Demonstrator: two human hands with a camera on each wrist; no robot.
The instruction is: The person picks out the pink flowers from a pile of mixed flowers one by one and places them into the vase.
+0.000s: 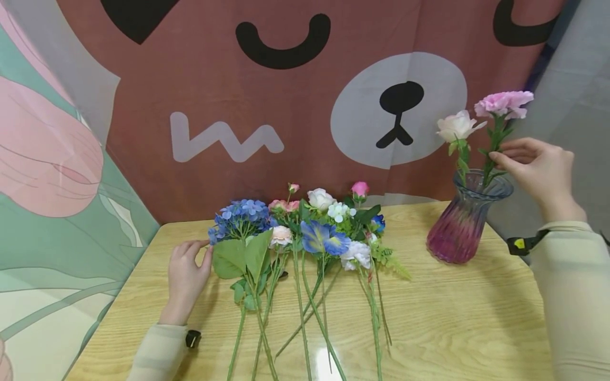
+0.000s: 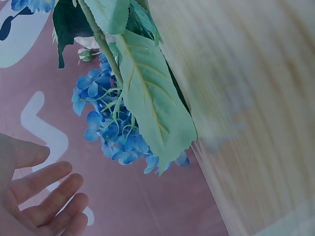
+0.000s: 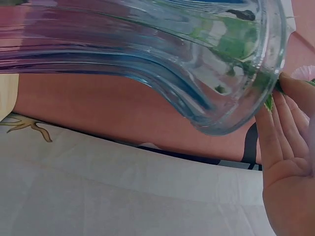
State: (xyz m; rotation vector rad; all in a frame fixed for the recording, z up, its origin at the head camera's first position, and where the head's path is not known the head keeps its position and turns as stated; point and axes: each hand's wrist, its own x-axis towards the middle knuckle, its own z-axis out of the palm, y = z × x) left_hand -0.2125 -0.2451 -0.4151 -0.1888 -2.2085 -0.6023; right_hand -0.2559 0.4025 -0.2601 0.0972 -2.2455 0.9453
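Observation:
My right hand [image 1: 548, 172] pinches the green stem of a pink carnation [image 1: 506, 104] between thumb and fingers, just above the vase's rim. The stem's lower part is inside the glass vase [image 1: 459, 227], which shades from blue at the mouth to magenta below. Beside it in the vase stands a white rose [image 1: 458, 127]. In the right wrist view, the thumb [image 3: 295, 91] lies against the stem at the glass lip. My left hand [image 1: 187, 275] is beside a blue hydrangea [image 1: 243, 217], its fingers [image 2: 54, 206] loosely bent with nothing between them.
Several artificial flowers lie in a row on the wooden table [image 1: 429, 317], stems toward me, among them a blue-yellow flower [image 1: 324, 238], a white rose [image 1: 321, 199] and a white bloom [image 1: 356, 255]. A bear-print cloth [image 1: 214, 84] hangs behind the table.

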